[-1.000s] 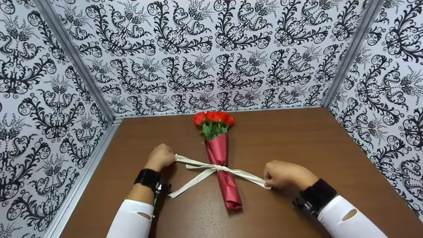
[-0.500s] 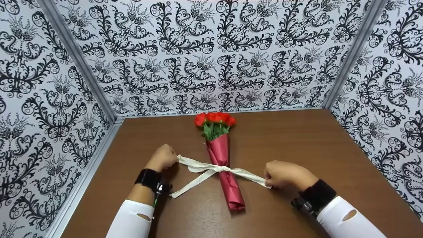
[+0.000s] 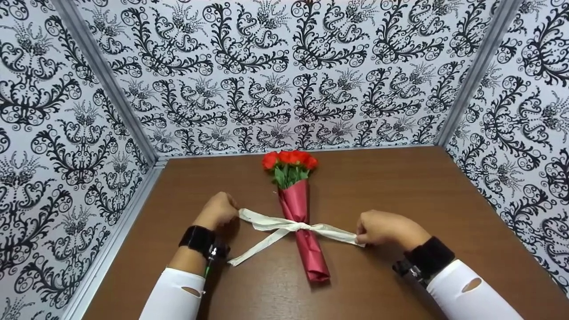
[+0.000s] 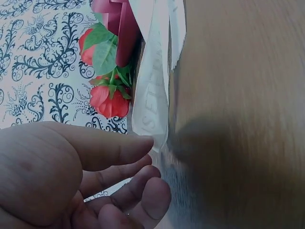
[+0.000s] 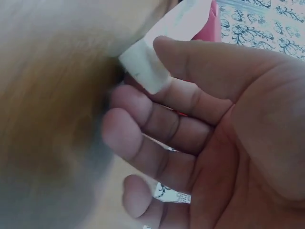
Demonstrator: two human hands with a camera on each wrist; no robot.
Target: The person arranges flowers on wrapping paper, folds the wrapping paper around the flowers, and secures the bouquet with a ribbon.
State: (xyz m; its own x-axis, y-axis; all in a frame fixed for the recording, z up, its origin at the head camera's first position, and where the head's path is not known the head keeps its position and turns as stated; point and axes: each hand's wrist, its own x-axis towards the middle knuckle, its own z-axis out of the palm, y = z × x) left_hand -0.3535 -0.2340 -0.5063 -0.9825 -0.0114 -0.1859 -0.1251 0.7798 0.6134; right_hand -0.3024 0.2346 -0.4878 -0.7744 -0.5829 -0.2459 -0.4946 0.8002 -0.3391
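A bouquet of red roses (image 3: 291, 161) in dark red wrapping paper (image 3: 295, 200) lies on the table, blooms toward the back wall. Around the wrapping's narrow part runs a cream ribbon (image 3: 269, 224), knotted at the front. My left hand (image 3: 219, 210) pinches one ribbon end between thumb and forefinger, left of the bouquet. In the left wrist view, faint lettering shows on the ribbon (image 4: 153, 95) near the thumb tip. On the other side, my right hand (image 3: 384, 229) pinches the opposite end, thumb on top, other fingers loosely bent in the right wrist view.
Another ribbon tail (image 3: 260, 248) lies slanting on the brown table (image 3: 391, 178), left of the knot. White walls with black scrolls (image 3: 284, 89) stand behind and at both sides, joined by grey metal posts (image 3: 102, 80). A black camera strap circles each wrist.
The ribbon's left strand spreads wider than a second ago. My right hand has risen slightly with its ribbon end. The bouquet appears shifted marginally right, along with the whole view.
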